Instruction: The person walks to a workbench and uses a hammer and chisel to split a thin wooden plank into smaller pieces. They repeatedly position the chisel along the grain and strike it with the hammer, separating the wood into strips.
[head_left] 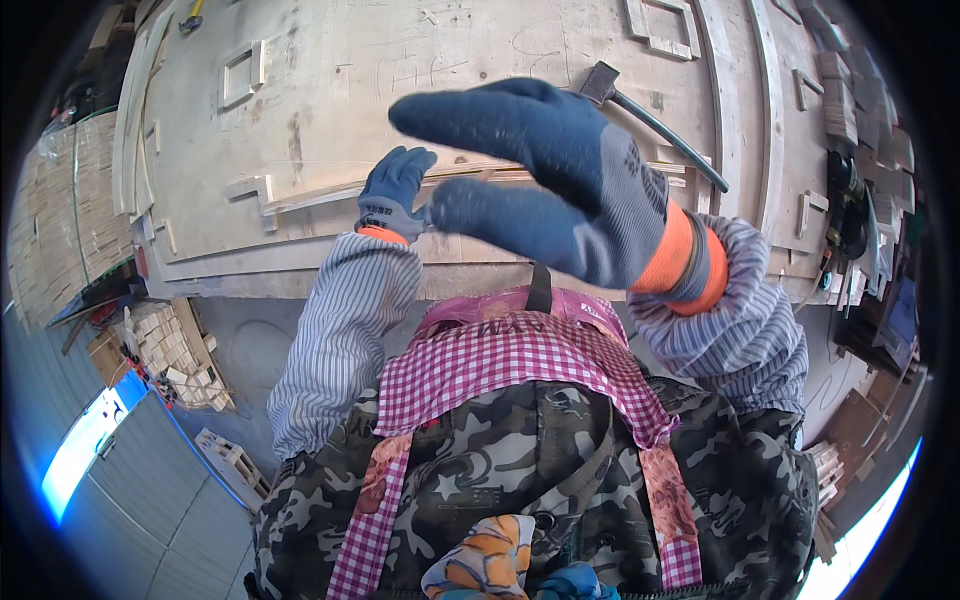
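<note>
Both my hands wear blue-coated grey work gloves with orange cuffs. My left hand [394, 188] lies across thin wooden strips [318, 196] near the front edge of the wooden worktable, its fingers reaching past them; its thumb is hard to make out. Raised closer to the camera, my right hand [560, 185] has its fingers and thumb spread wide, with nothing between them. It covers part of the strips. Just beyond it a hammer [655, 130] with a dark head and long handle rests on the wood.
Small wooden frames [243, 75] and long battens [768, 120] lie on the worktable [400, 50]. A yellow tool [191, 18] sits at the far left edge. Stacked wood strips [70, 210] stand at left, cut blocks [172, 355] below them, and more wood pieces [838, 100] at right.
</note>
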